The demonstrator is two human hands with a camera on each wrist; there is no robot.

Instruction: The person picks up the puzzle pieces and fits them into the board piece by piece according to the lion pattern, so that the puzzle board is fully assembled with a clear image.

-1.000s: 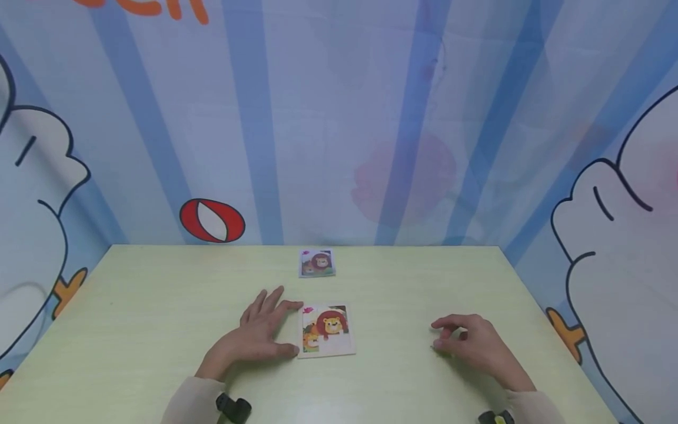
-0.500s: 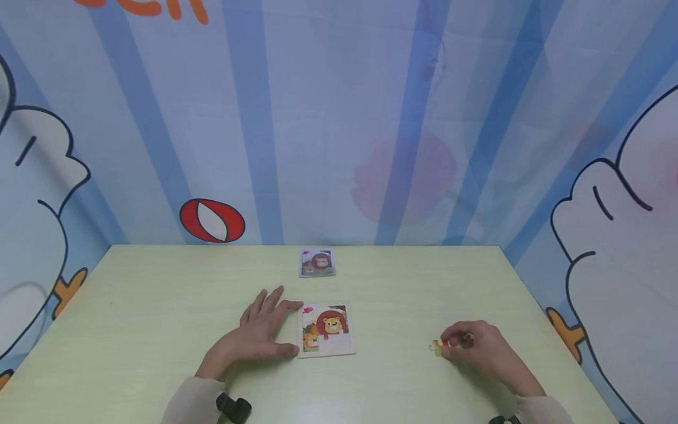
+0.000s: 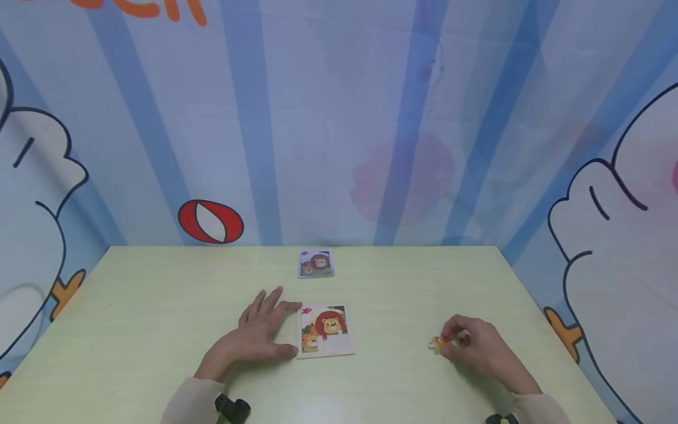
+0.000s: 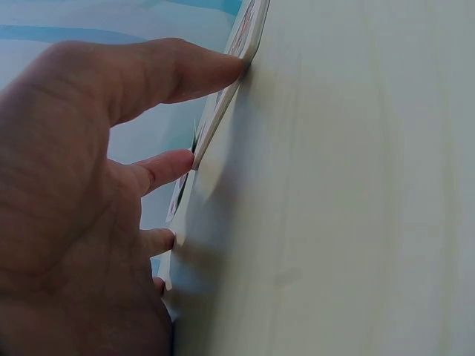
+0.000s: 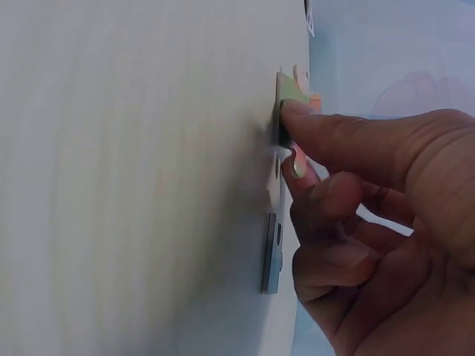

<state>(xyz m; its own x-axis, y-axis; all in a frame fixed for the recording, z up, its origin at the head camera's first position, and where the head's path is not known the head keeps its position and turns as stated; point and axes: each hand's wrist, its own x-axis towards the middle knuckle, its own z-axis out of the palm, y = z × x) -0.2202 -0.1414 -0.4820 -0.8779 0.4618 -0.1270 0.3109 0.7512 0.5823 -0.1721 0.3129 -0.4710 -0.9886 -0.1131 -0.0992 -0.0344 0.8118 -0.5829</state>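
Note:
A square lion jigsaw puzzle (image 3: 339, 346) lies flat on the table, its upper part showing a lion and its lower right part plain white. My left hand (image 3: 249, 343) rests beside it, fingers spread, with thumb and index fingertip touching its left edge; the left wrist view shows the thumb against the board's side (image 4: 258, 35). To the right, my right hand (image 3: 479, 348) pinches a small orange and green puzzle piece (image 3: 436, 346) between thumb and index finger, close above the table. In the right wrist view, another thin piece (image 5: 272, 256) lies beneath the curled fingers.
A smaller lion picture card (image 3: 315, 264) lies near the back edge of the pale table (image 3: 392, 282). Behind it hangs a blue striped cloth (image 3: 328, 118) with cartoon figures. Between the puzzle and my right hand is a stretch of bare tabletop.
My right hand has shifted slightly right, and the puzzle piece it pinches has come into sight at its fingertips. The left hand and the puzzle stay in place.

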